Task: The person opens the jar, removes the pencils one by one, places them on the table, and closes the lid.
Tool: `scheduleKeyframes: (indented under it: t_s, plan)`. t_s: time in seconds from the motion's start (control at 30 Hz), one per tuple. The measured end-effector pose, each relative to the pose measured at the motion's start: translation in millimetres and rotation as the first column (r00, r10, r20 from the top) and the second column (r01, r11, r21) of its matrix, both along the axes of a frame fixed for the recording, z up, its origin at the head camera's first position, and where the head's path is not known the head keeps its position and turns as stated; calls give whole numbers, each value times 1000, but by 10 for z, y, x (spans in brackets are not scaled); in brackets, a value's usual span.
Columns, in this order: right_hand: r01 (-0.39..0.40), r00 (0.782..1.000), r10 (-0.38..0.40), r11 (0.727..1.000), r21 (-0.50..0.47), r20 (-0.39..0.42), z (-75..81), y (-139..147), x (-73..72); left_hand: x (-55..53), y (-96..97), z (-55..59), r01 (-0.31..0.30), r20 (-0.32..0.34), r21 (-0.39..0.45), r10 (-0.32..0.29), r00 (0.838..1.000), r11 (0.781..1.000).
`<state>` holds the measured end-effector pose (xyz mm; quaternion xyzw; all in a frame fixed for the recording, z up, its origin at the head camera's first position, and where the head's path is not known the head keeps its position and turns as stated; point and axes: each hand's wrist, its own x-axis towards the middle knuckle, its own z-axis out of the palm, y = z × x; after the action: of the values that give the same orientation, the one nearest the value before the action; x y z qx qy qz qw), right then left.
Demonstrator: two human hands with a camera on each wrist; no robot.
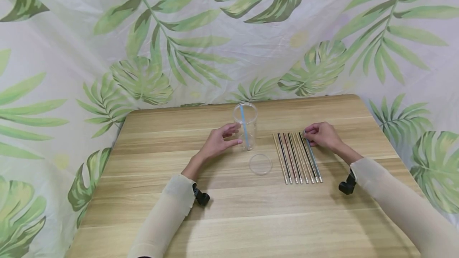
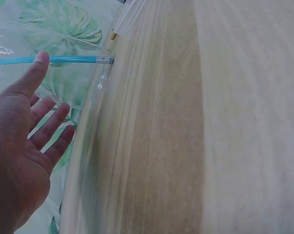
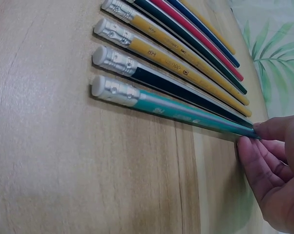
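Observation:
A clear plastic cup (image 1: 253,132) stands upright on the table, with a light-blue pencil (image 1: 244,124) leaning inside it, eraser end down. My left hand (image 1: 221,140) is at the cup's left side, thumb and fingers spread. In the left wrist view the thumb overlaps the blue pencil (image 2: 71,59) seen through the cup. Over at the right, several pencils lie side by side in a row, erasers toward me. My right hand (image 1: 322,135) pinches the far end of the outermost one, a teal pencil (image 3: 181,114), whose eraser end lies on the table beside a black pencil (image 3: 171,85).
A clear round lid (image 1: 260,164) lies flat between the cup and the pencil row. The wooden table (image 1: 251,218) ends at a back edge close behind the cup, against a leaf-patterned cloth (image 1: 201,51).

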<state>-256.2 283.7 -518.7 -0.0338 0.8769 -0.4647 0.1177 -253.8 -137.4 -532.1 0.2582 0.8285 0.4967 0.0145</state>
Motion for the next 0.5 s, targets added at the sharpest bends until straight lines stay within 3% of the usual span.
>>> scheduleKeyframes:
  t_s: [0.5]
  plan:
    - [22, 999, -21, 999, 24, -34, -14, -30, 16, -7, -3, -3, 6, 7, 42, -7, 1000, 999]
